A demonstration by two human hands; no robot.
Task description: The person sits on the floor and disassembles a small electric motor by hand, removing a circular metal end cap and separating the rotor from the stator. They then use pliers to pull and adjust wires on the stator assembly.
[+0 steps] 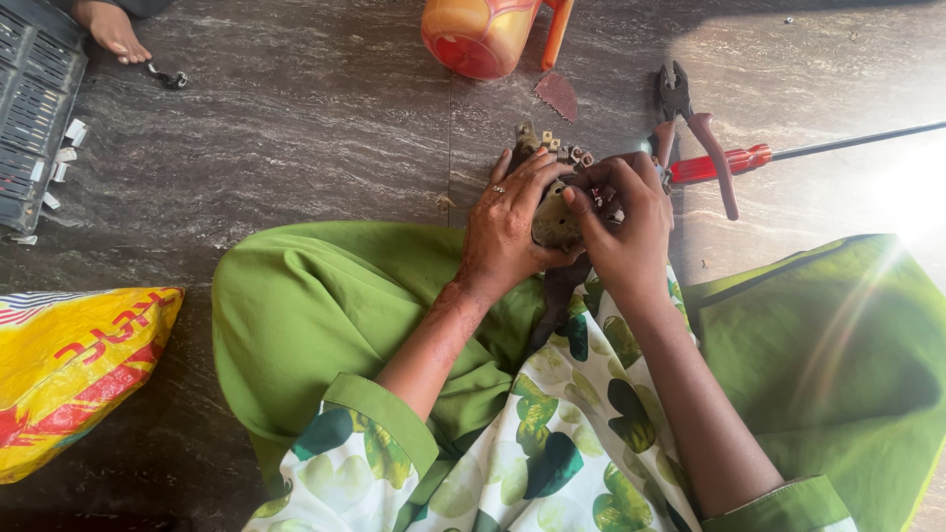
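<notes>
Left hand: my left hand [507, 232] wraps around a small round metal part [554, 223], fingers closed tight on it.
Right hand: my right hand [623, 229] pinches the top edge of the same part, fingertips pressed together on it.
Where the part is: just above my lap, over the dark stone floor [315, 128], between both hands.
Doing it well: I think I should hold the part steady with the left hand and work slowly with the right, so nothing small drops.
Tools close by: pliers [690, 128] and a red-handled screwdriver [734, 161] lie on the floor just beside my right hand.
Hard to see: my fingers cover most of the part. The little bits [557, 146] past my hands are too small to tell. Sun glare washes out the right side.
Cut off: an orange jug [480, 34] and a black crate [34, 99] run off the edge.
</notes>
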